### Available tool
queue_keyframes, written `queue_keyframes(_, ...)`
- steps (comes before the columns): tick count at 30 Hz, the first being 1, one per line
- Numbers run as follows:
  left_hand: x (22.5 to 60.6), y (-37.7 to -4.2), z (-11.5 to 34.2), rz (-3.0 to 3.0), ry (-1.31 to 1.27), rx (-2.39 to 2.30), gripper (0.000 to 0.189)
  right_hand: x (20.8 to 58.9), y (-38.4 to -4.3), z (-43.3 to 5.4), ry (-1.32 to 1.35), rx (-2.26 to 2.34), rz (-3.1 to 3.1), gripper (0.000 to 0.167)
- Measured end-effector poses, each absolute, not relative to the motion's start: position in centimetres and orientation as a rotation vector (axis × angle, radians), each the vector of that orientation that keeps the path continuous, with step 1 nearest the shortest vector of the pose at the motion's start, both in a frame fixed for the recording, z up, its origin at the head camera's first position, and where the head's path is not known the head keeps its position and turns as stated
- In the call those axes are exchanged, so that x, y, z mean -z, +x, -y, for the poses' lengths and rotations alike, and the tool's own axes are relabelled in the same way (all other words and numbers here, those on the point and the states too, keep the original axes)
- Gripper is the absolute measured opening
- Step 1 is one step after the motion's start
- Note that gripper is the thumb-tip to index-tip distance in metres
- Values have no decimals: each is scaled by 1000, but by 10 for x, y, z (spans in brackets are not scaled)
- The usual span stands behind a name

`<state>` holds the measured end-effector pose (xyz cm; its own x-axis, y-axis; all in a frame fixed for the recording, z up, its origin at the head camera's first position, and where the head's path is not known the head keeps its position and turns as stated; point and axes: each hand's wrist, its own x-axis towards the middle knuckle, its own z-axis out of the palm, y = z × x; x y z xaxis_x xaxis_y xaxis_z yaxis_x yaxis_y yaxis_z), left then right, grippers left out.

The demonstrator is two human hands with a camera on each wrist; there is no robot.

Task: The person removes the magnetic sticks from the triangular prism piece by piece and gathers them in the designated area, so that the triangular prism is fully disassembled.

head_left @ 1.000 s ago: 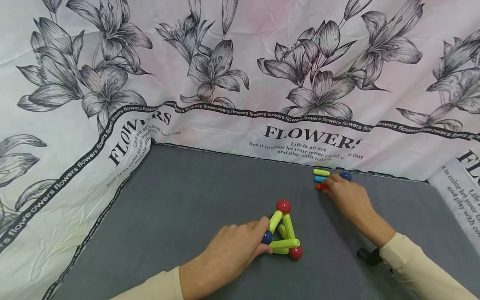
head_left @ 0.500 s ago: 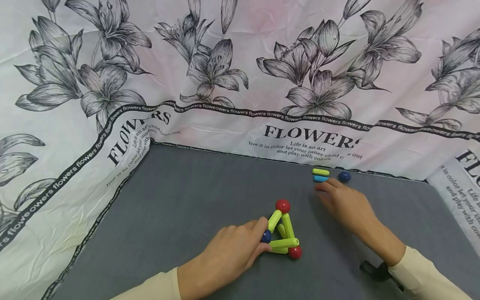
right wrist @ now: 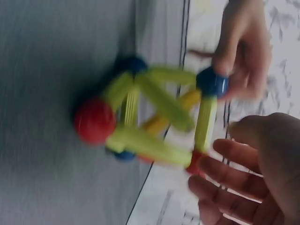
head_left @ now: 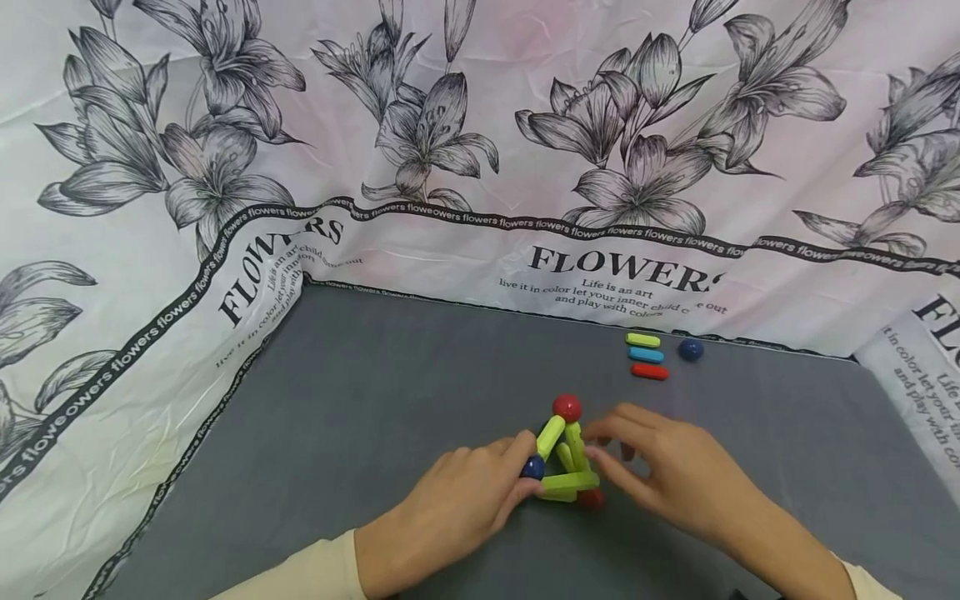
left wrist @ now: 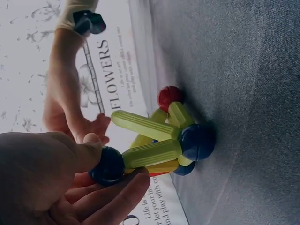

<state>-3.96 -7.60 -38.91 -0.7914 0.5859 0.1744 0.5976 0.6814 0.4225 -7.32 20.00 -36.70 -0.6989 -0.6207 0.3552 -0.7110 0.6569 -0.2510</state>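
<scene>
A frame of yellow-green magnetic rods (head_left: 551, 436) joined by balls stands on the grey surface. My left hand (head_left: 457, 500) pinches its raised dark blue ball (head_left: 533, 467) between thumb and fingers. Red balls (head_left: 567, 407) sit at other corners, and the left wrist view shows more blue balls (left wrist: 198, 141) low down. One green rod (left wrist: 145, 125) sticks out with a free end. My right hand (head_left: 682, 471) is at the frame's right side, fingers spread and slightly bent. In the right wrist view its fingertips are close to a red ball (right wrist: 195, 162); contact cannot be told.
Near the back edge lie a loose green rod (head_left: 643, 340), a blue rod (head_left: 647, 356) and a red rod (head_left: 649, 372). A dark blue ball (head_left: 691, 349) sits to their right. Flower-printed cloth (head_left: 450, 267) rises behind and at the left of the grey surface (head_left: 375, 375).
My right hand has left the loose rods at the back and come down to the frame's right side. The red rod now shows uncovered. My left hand keeps its hold on the blue ball.
</scene>
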Motion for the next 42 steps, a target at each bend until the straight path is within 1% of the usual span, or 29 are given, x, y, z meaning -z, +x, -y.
queue_keyframes(2, 389, -40, 76, 2857, -1006, 725, 24, 369, -66, -191, 1146, -485, 2631, 21)
queue_keyframes(5, 389, -41, 76, 2861, -1004, 718, 25, 377, -59, -182, 1204, -412, 2627, 24)
queue_keyframes(11, 388, -40, 78, 2866, -1005, 720, 26, 394, -57, -170, 1233, -379, 2589, 27)
queue_keyframes(15, 387, -39, 78, 2857, -1007, 732, 25, 403, -53, -161, 1240, -352, 2571, 25)
queue_keyframes(22, 388, -39, 74, 2854, -1010, 724, 25, 417, -44, -152, 1169, -336, 2616, 23)
queue_keyframes(29, 388, -37, 72, 2872, -1006, 704, 25, 421, -37, -150, 1117, -349, 2739, 23)
queue_keyframes(42, 385, -37, 72, 2832, -994, 624, 27, 429, -35, -151, 1087, -403, 2726, 20)
